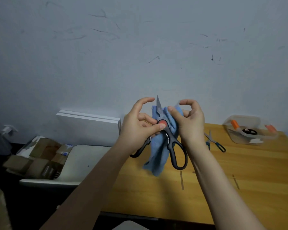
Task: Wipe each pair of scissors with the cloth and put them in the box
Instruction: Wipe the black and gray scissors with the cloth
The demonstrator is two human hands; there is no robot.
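Large black-handled kitchen scissors (173,146) with an orange pivot point upward above the wooden table (239,180). My left hand (136,127) pinches them at the pivot, thumb on the orange disc. A blue cloth (156,156) hangs behind the scissors and wraps the blades. My right hand (189,123) presses the cloth against the blades, thumb and curled fingers on it. A small pair of teal-handled scissors (214,141) lies on the table to the right. The clear plastic box (249,130) sits at the far right and holds orange-handled items.
A white chair (80,163) stands left of the table, with cardboard packages (38,156) beside it. White boards (90,128) lean against the marked wall. The table's left edge runs just below my left forearm.
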